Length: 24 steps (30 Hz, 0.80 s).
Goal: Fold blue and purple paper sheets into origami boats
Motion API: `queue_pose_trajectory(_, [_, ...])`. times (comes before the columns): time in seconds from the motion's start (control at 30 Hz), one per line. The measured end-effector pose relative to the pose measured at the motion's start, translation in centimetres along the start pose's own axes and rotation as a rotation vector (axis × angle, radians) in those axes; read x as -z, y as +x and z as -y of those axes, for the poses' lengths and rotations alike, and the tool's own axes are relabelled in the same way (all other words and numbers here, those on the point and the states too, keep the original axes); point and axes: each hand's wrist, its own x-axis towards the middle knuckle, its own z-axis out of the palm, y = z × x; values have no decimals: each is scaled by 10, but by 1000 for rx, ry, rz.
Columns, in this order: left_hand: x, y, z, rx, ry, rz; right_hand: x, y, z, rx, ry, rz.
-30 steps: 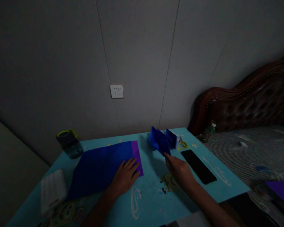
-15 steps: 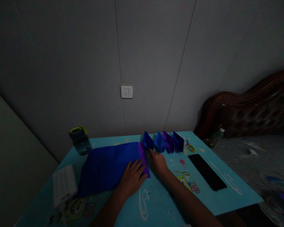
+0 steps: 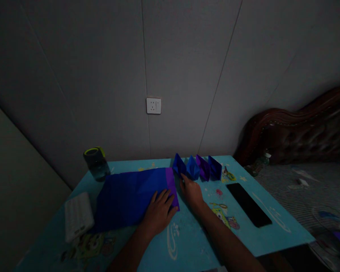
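Note:
My left hand lies flat, fingers spread, on the right part of a large blue sheet of paper with a purple strip along its right edge. Just right of that strip, my right hand is closed, its fingertips at the lower corner of a dark blue folded paper boat. The exact grip is partly hidden by the hand. Beside this boat stand a lighter blue one, a purple one and another dark blue one, in a row near the table's back edge.
A dark bottle with a yellow-green rim stands at the back left. A white ridged block sits at front left. To the right lies a black flat slab on the patterned blue table. A bed adjoins the right side.
The view has tilted slightly, shifting everything a little. My right hand stays at the leftmost boat, which has barely moved. My left hand remains flat on the paper.

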Motion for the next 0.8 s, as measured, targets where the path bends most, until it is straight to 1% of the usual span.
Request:
queue_pose_trajectory(0.1, [-1,0,-1,-1,9,-8,4,-5,1,-5,-4,-22])
queue_pose_trajectory(0.17, [-1,0,-2,-2,8,-14,6,-11,2,17,5,-49])
queue_pose_trajectory(0.27, [3,0,-3,-13,9,-35,6,-24,6,129,40,-76])
queue_pose_trajectory(0.37, [14,0,3,0,43,-109,4,-37,14,245,50,-71])
queue_pose_trajectory(0.43, [24,-2,10,70,92,-181,4,-42,21,266,50,-71])
queue_pose_trajectory(0.53, [31,-10,27,254,193,-246,5,-45,29,262,93,-68])
queue_pose_trajectory(0.6, [28,-17,38,370,260,-249,5,-44,33,256,151,-54])
queue_pose_trajectory(0.67, [20,-25,47,446,307,-234,4,-43,35,254,222,-34])
queue_pose_trajectory(0.73, [12,-30,52,475,339,-224,1,-42,36,270,302,-6])
queue_pose_trajectory(0.8, [9,-32,53,473,362,-241,-2,-42,37,270,352,10])
